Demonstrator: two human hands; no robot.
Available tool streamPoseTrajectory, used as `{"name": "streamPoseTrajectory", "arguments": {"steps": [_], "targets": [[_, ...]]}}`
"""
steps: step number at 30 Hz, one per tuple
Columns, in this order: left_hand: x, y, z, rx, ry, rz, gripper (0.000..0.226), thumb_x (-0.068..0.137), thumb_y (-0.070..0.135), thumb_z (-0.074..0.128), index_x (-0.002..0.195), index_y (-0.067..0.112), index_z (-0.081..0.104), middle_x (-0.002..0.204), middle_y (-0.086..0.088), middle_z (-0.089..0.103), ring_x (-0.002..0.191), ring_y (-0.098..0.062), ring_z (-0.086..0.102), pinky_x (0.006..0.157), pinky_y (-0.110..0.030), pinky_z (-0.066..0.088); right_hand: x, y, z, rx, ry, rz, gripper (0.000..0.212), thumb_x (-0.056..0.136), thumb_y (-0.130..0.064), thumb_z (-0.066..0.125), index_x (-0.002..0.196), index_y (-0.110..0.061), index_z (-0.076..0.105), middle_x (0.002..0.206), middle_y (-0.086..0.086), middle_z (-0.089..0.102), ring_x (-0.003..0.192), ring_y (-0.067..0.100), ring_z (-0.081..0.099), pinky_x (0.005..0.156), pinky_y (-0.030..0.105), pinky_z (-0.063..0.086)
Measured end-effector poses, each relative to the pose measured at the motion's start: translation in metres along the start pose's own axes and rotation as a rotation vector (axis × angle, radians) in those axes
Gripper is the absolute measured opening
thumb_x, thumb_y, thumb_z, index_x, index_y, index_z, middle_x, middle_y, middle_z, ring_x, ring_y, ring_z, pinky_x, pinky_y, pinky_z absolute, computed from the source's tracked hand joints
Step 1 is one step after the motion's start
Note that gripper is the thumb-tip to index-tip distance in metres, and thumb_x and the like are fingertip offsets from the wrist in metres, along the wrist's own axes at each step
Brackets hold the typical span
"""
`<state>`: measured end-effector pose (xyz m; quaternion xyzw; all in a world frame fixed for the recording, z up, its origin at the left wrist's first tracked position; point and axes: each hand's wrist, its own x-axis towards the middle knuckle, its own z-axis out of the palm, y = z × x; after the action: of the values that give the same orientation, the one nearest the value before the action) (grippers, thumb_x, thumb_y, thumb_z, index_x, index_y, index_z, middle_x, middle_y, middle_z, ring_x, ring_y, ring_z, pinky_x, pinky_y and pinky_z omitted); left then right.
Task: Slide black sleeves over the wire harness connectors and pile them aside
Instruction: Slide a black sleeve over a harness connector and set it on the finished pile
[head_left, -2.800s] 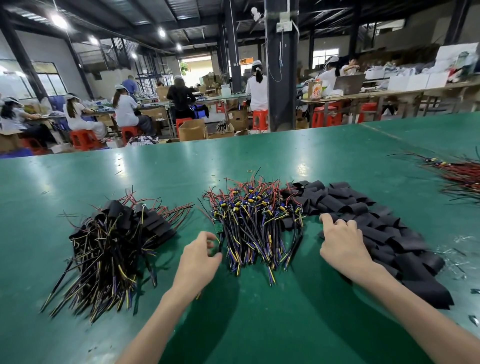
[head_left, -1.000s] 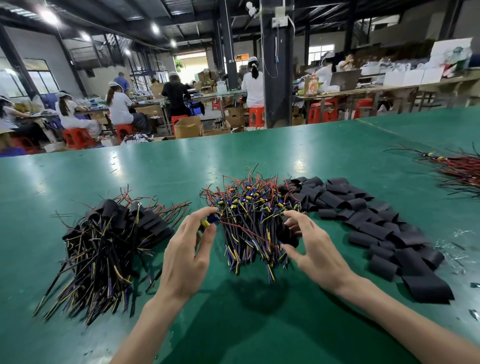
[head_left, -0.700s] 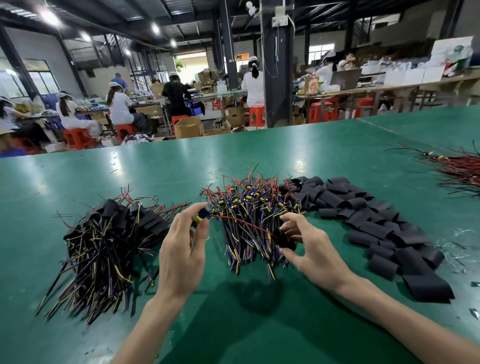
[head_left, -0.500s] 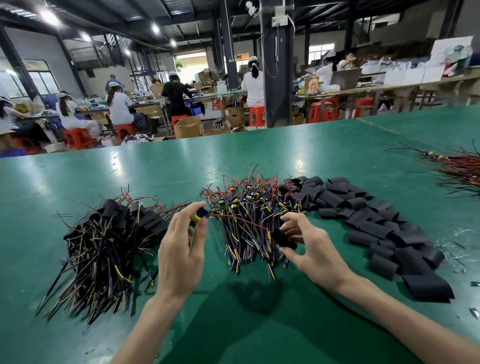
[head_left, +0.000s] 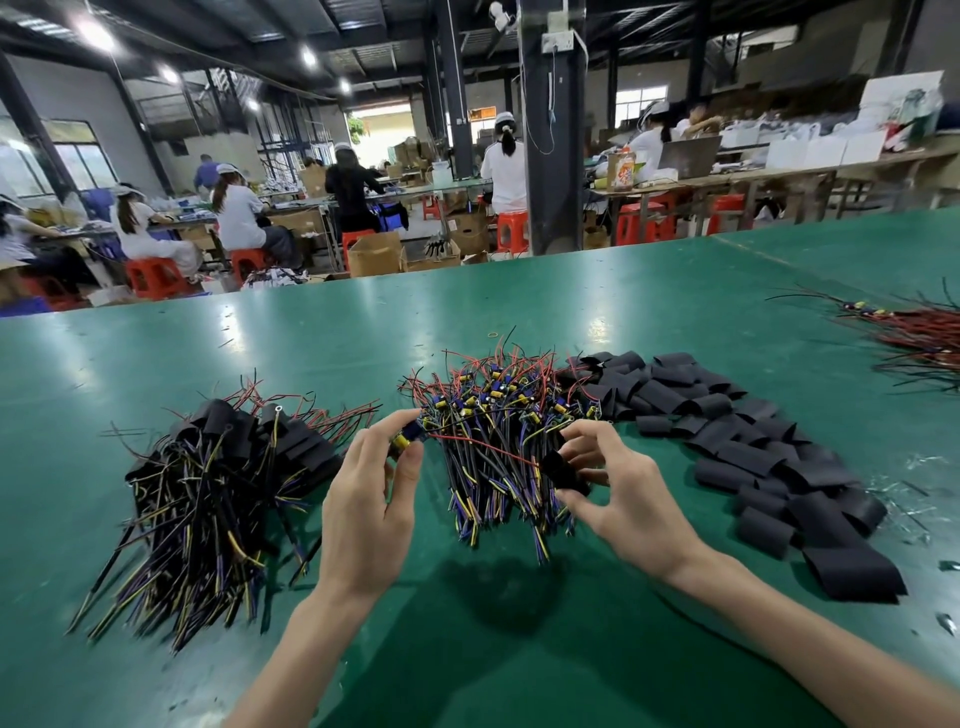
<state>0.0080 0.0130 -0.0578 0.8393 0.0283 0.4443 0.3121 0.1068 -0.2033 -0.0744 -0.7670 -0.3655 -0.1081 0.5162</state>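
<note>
A connector (head_left: 402, 440) was pinched in the left hand (head_left: 369, 501), a black sleeve (head_left: 562, 470) in the right hand (head_left: 621, 496), seemingly for threading

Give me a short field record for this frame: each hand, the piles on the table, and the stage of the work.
left hand: pinches a yellow-and-blue connector
right hand: holds one black sleeve
red wire: runs from connector towards sleeve
left pile: sleeved harnesses
middle pile: bare harnesses
right pile: loose sleeves
far right: another wire bundle
stage: sleeve not yet on connector
</note>
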Motion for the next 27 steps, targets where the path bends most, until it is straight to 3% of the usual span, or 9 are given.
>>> {"name": "streamPoseTrajectory", "arguments": {"steps": [8,11,16,27], "targets": [[-0.0004,-0.0001,-0.0018,-0.017,-0.054,0.028,0.025,0.094,0.040,0.045,0.117,0.035,0.053,0.098,0.018,0.058,0.074,-0.009,0.052,0.068,-0.020,0.043,0.0051,-0.0002,-0.0051,0.136,0.109,0.129,0.052,0.070,0.004,0.078,0.106,-0.022,0.050,0.094,-0.003,0.061,0.081,0.003,0.059,0.077,0.017,0.050],[-0.0010,0.0004,-0.0026,-0.012,-0.084,0.033,0.025,0.094,0.040,0.045,0.117,0.036,0.054,0.092,0.016,0.057,0.072,-0.011,0.051,0.066,-0.021,0.042,0.0058,0.0008,-0.0067,0.164,0.135,0.149,0.052,0.070,0.003,0.079,0.106,-0.022,0.050,0.097,-0.004,0.062,0.085,0.005,0.060,0.081,0.019,0.049],[-0.0011,0.0019,-0.0028,-0.002,-0.109,0.050,0.026,0.093,0.042,0.044,0.117,0.037,0.054,0.093,0.014,0.056,0.071,-0.012,0.050,0.066,-0.024,0.043,0.0068,0.0006,-0.0064,0.177,0.139,0.120,0.057,0.070,0.007,0.077,0.103,-0.030,0.048,0.097,-0.003,0.062,0.085,0.003,0.061,0.082,0.019,0.050],[-0.0012,0.0054,-0.0035,0.018,-0.159,0.087,0.027,0.093,0.043,0.044,0.118,0.039,0.052,0.093,0.013,0.055,0.066,-0.014,0.049,0.063,-0.028,0.046,0.0034,0.0020,-0.0035,0.052,0.095,-0.034,0.058,0.070,0.007,0.076,0.112,-0.021,0.049,0.100,-0.006,0.063,0.094,0.002,0.060,0.089,0.015,0.046]]}}
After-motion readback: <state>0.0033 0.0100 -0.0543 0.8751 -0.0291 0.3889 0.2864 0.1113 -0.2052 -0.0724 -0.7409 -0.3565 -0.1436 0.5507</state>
